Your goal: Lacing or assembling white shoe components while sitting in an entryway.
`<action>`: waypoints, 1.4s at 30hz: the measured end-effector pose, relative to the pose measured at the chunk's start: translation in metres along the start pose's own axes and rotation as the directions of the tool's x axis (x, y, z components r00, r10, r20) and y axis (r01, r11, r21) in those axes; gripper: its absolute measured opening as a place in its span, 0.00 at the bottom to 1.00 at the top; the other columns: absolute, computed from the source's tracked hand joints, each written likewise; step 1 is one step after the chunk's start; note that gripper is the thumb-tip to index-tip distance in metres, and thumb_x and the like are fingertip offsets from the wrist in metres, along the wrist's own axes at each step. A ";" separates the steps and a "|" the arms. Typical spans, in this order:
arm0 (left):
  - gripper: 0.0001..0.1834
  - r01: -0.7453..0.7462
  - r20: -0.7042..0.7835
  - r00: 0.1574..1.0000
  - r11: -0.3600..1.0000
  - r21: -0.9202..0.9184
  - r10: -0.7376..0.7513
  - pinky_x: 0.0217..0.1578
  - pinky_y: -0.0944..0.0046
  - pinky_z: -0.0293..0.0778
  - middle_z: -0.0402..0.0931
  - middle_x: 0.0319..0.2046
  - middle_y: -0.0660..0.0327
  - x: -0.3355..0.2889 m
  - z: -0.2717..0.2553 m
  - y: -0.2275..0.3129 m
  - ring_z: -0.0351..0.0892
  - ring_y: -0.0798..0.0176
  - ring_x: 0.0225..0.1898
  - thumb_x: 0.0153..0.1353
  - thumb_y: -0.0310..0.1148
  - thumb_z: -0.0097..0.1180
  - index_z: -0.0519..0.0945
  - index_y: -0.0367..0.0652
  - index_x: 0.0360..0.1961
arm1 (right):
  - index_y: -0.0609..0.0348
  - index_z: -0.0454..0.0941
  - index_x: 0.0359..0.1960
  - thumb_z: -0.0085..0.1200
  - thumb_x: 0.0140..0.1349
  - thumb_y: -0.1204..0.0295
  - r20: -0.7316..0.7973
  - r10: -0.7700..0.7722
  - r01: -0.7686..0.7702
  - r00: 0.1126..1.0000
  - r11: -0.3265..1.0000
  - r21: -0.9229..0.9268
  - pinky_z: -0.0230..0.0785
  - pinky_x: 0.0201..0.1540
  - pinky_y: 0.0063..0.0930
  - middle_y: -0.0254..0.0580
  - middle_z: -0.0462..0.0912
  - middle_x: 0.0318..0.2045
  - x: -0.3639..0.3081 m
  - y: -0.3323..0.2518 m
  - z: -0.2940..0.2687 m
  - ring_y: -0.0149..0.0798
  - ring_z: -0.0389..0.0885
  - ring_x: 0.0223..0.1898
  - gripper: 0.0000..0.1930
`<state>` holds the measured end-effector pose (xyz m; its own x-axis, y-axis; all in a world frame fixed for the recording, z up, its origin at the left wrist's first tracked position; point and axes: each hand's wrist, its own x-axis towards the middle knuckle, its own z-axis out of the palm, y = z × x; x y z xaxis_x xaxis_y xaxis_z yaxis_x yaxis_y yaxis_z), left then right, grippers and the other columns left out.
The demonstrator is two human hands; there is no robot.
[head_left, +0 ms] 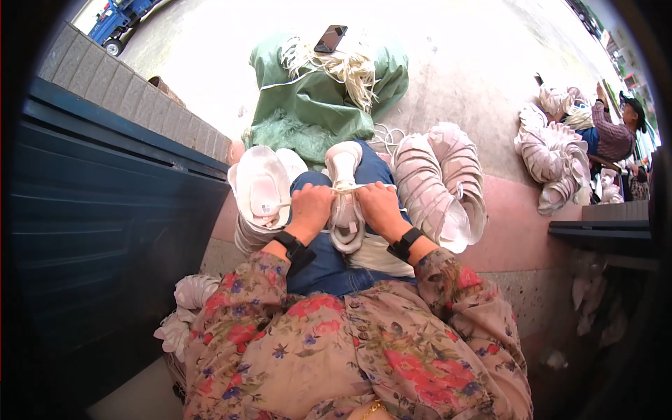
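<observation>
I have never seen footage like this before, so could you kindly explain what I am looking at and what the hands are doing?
This is one picture from a wide fisheye camera worn on a person's head, looking down, so straight edges bend near the rim. The floral sleeves coming from below are the person's own arms. The left hand and right hand both grip a white shoe resting on the lap, with a pale lace stretched between them. Stacks of white shoes lie on both sides, and a green bag ahead carries a bundle of laces and a phone. Another person sits at the far right by more shoes.
</observation>
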<state>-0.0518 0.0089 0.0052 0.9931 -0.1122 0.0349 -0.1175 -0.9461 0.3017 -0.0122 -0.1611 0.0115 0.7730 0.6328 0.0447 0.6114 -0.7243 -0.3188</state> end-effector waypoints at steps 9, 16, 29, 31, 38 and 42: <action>0.12 0.151 -0.092 0.985 0.988 0.039 -0.147 0.32 0.55 0.63 0.74 0.28 0.57 -0.021 -0.010 0.020 0.68 0.55 0.37 0.45 0.38 0.55 0.75 0.40 0.28 | 0.57 0.75 0.25 0.48 0.49 0.68 -0.045 0.126 -0.131 0.991 0.983 -0.128 0.56 0.36 0.38 0.39 0.72 0.26 -0.007 -0.007 -0.003 0.42 0.69 0.35 0.07; 0.06 0.116 -0.176 0.970 0.955 -0.274 -0.168 0.34 0.55 0.65 0.73 0.28 0.56 -0.011 -0.010 0.002 0.68 0.53 0.36 0.48 0.30 0.49 0.74 0.40 0.27 | 0.57 0.75 0.26 0.45 0.49 0.70 -0.040 0.142 -0.135 0.989 0.980 0.145 0.59 0.35 0.41 0.42 0.73 0.28 0.003 0.014 0.005 0.44 0.70 0.36 0.07; 0.04 -0.250 -0.070 0.967 0.963 -0.097 0.244 0.30 0.56 0.70 0.72 0.22 0.55 0.031 0.004 0.022 0.71 0.51 0.32 0.43 0.30 0.51 0.75 0.41 0.21 | 0.59 0.72 0.32 0.47 0.47 0.77 -0.168 0.182 -0.086 0.969 0.884 0.460 0.64 0.31 0.41 0.47 0.74 0.23 -0.020 0.007 0.019 0.50 0.72 0.28 0.08; 0.06 -0.179 -0.065 0.983 0.966 -0.185 0.170 0.29 0.54 0.71 0.72 0.25 0.52 0.035 0.013 0.012 0.72 0.49 0.31 0.45 0.31 0.50 0.74 0.41 0.23 | 0.59 0.72 0.31 0.47 0.46 0.77 -0.232 0.069 0.032 0.970 0.913 0.406 0.64 0.31 0.40 0.46 0.73 0.23 -0.015 0.007 0.015 0.50 0.72 0.29 0.09; 0.07 0.023 -0.028 0.999 0.875 -0.483 -0.042 0.26 0.52 0.69 0.72 0.20 0.48 0.054 0.005 -0.004 0.72 0.44 0.25 0.46 0.32 0.51 0.71 0.39 0.23 | 0.56 0.72 0.28 0.47 0.43 0.72 -0.024 -0.198 0.196 0.980 0.978 -0.063 0.62 0.31 0.35 0.41 0.72 0.24 0.008 0.005 0.002 0.43 0.70 0.31 0.08; 0.08 0.137 0.052 0.989 0.721 -0.679 -0.139 0.25 0.62 0.69 0.73 0.18 0.54 0.056 -0.007 -0.002 0.74 0.58 0.22 0.43 0.31 0.58 0.74 0.38 0.21 | 0.53 0.73 0.21 0.46 0.45 0.72 -0.078 -0.245 0.221 0.966 0.947 -0.235 0.58 0.32 0.30 0.38 0.70 0.25 0.011 -0.002 -0.014 0.37 0.68 0.33 0.03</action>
<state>0.0042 0.0063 0.0132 0.9984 0.0045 -0.0565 0.0514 -0.4917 0.8692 -0.0022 -0.1565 0.0257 0.6105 0.7676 0.1953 0.7892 -0.6102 -0.0692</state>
